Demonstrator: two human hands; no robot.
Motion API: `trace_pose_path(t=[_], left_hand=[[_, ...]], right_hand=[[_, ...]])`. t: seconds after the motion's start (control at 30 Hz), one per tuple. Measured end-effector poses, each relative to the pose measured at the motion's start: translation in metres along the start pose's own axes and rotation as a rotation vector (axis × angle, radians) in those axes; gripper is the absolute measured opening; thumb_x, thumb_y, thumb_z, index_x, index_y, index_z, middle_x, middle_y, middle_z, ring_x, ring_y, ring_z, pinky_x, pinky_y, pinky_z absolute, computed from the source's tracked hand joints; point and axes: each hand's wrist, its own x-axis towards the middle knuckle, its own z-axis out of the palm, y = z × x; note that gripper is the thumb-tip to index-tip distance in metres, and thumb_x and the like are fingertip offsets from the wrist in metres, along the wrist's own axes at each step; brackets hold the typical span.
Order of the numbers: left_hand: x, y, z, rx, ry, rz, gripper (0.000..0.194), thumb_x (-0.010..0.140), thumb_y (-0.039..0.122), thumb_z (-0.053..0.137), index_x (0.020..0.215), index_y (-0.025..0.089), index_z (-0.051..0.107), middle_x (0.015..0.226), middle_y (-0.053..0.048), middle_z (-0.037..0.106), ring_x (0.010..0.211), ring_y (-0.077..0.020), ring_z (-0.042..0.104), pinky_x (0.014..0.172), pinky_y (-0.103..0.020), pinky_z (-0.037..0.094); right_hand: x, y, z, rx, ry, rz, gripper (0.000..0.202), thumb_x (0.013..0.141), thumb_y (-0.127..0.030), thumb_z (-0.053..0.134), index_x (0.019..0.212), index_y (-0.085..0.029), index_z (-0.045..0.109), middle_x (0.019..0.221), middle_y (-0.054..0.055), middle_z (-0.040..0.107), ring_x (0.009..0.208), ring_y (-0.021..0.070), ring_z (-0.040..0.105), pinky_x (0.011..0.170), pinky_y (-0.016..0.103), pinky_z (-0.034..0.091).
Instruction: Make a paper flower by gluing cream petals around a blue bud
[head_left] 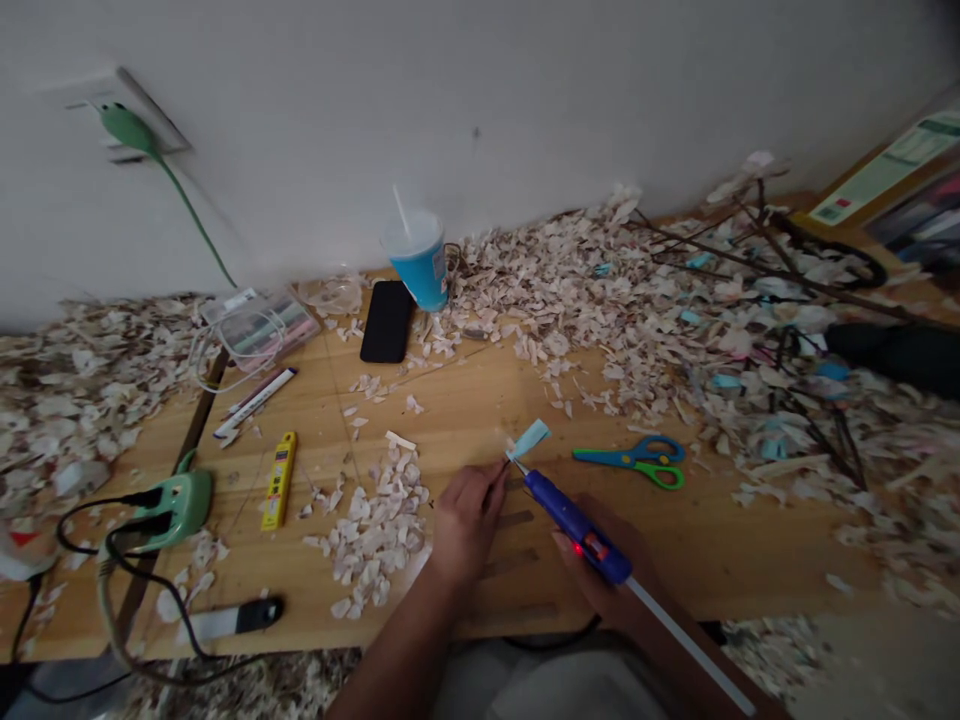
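Observation:
My left hand (465,515) is closed in a pinch above the wooden table, near the middle. From its fingertips juts a light blue strip (532,437), with a small whitish bit at its near end. Whether a thin stem lies between the fingers, I cannot tell. My right hand (604,560) is wrapped around a blue hot glue gun (570,515), its red light on and a long white glue stick (690,645) coming out of the back. The nozzle meets the near end of the strip. Blue and green scissors (634,458) lie to the right.
Pale petal-like flakes (382,525) lie left of my hands, with larger heaps along the wall. Also here are a blue cup (420,265), black phone (387,322), yellow box cutter (279,482), scraper (236,617), green power strip (180,507) with cords, and dark twigs (795,270).

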Motion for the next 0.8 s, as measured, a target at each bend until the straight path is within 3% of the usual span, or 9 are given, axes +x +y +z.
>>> trace_pose_path(t=[0.33,0.5,0.8], left_hand=[[-0.0001,0.0016,-0.0004,-0.008,0.000,-0.020,0.014,0.095,0.017,0.061,0.104,0.018,0.071,0.087,-0.006,0.076,0.079,-0.0154,0.073,0.072,-0.026,0.059],[0.0012,0.0021,-0.0010,-0.029,-0.003,-0.034,0.015,0.095,0.018,0.061,0.104,0.019,0.073,0.087,-0.006,0.077,0.078,-0.0161,0.074,0.072,-0.026,0.059],[-0.0004,0.0010,0.0000,-0.017,0.011,-0.012,0.014,0.093,0.015,0.064,0.105,0.017,0.071,0.087,-0.006,0.076,0.078,-0.0149,0.073,0.072,-0.024,0.059]], right_hand=[[-0.0011,-0.0027,-0.0011,-0.053,-0.003,0.053,0.012,0.094,-0.032,0.056,0.086,-0.024,0.055,0.071,0.000,0.061,0.063,0.0168,0.063,0.058,0.028,0.049],[-0.0010,0.0013,-0.0023,-0.071,-0.038,-0.005,0.007,0.093,-0.027,0.058,0.088,-0.024,0.055,0.072,0.000,0.063,0.063,0.0167,0.064,0.058,0.027,0.050],[-0.0026,0.0044,-0.0012,-0.131,0.010,-0.046,0.010,0.093,-0.029,0.058,0.084,-0.025,0.054,0.069,0.001,0.064,0.059,0.0184,0.065,0.051,0.027,0.051]])
